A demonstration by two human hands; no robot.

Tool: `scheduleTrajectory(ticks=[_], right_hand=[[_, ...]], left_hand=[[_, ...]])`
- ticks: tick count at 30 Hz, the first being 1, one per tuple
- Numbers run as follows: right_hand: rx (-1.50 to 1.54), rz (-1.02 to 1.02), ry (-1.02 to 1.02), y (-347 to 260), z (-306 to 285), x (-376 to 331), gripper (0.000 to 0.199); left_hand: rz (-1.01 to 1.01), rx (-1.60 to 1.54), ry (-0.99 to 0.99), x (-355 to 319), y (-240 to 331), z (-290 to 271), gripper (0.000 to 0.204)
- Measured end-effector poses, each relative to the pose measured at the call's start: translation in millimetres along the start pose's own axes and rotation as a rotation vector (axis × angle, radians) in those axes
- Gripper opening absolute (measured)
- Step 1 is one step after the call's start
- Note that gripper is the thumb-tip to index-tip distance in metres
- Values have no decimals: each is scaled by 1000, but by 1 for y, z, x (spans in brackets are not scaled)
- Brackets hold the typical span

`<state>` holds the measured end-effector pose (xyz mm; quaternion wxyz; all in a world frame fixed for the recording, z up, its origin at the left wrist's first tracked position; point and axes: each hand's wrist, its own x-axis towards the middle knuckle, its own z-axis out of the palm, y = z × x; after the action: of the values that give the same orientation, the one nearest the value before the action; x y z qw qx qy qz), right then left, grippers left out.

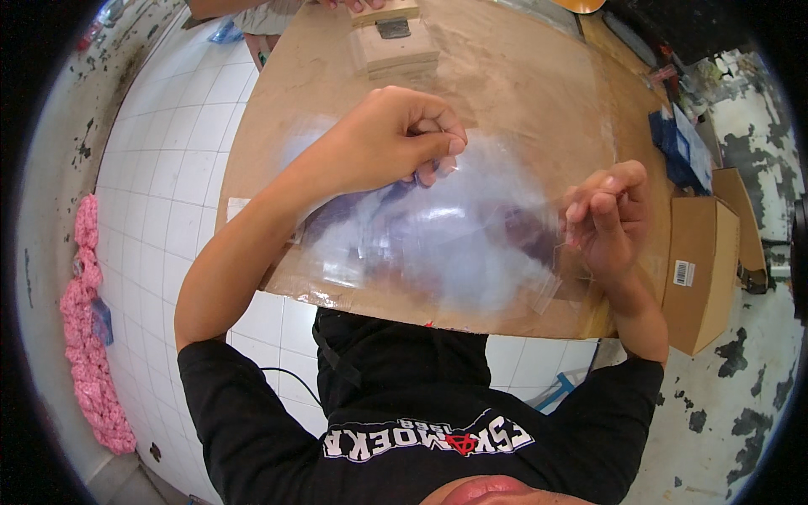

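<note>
My left hand (412, 139) is raised over the middle of the table, with thumb and fingertips pressed together in a pinch. Whatever is between them is too small to make out. To the right, my right hand (608, 215) is also up, its fingers curled in toward the thumb near the table's right side. Anything it pinches is hidden or too fine to see. Beneath both hands, a shiny clear plastic sheet (429, 252) is taped on the brown cardboard table cover (295, 109). Its whitish, cloudy patches could be glare or loose fibre; I cannot tell which.
A stacked wooden block (396, 59) with a dark patch stands at the far side, beside another person's hand (358, 3). On the right are an open cardboard box (703, 269) and a blue pack (680, 150). Pink bundled material (88, 337) lies along the left wall.
</note>
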<state>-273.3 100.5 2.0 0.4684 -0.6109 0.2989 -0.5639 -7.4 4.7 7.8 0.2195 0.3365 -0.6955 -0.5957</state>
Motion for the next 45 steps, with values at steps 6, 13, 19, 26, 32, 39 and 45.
scheduleTrajectory(ticks=[6,13,19,26,32,39,45], right_hand=[[-321,250,90,5,10,3,11],[-674,106,127,3,9,11,9],[-595,34,167,12,8,8,9],[-836,-185,138,5,11,9,15],[-805,-216,91,7,9,8,15],[-555,-217,73,5,14,0,12],[-358,-189,52,6,12,-3,15]], left_hand=[[-12,-27,-31,-1,5,1,15],[47,-122,-57,-1,3,4,13],[27,-141,-38,-2,1,4,13],[19,-117,-17,-2,3,5,14],[30,-67,-28,-4,7,5,21],[28,-61,-35,-5,11,4,26],[-51,-14,-43,-4,7,0,27]])
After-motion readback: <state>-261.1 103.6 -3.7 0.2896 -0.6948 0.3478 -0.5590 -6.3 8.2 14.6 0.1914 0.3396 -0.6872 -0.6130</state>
